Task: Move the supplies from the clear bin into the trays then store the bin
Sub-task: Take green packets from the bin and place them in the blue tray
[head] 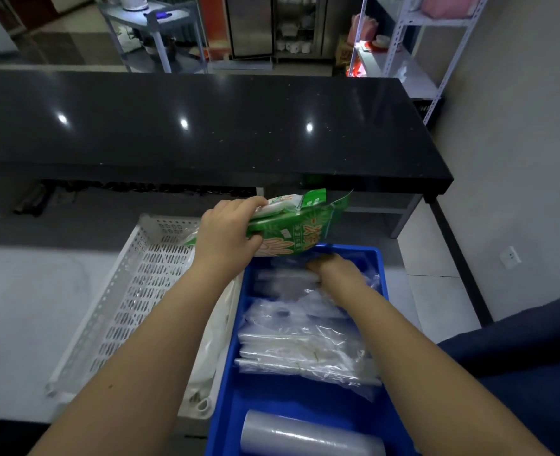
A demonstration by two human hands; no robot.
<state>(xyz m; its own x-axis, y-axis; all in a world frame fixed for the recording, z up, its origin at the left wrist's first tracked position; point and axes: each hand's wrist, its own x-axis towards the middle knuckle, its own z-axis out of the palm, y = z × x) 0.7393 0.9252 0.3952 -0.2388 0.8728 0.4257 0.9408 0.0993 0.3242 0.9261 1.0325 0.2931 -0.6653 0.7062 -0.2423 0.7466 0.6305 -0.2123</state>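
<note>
My left hand (227,233) grips a bundle of green and white packets (296,225) held above the far end of the blue tray (382,274). My right hand (334,269) rests, fingers curled, on clear plastic bags (305,340) piled inside the blue tray; whether it grips them I cannot tell. A roll of clear film (305,437) lies at the tray's near end. To the left stands a white perforated tray (134,291) with a white plastic bag (214,340) draped along its right side. No clear bin shows.
A long black glossy counter (206,126) runs across beyond the trays. Both trays sit on a pale surface (25,307). A dark blue seat (535,357) is at the right. Metal shelving (413,54) and a cart (153,21) stand in the background.
</note>
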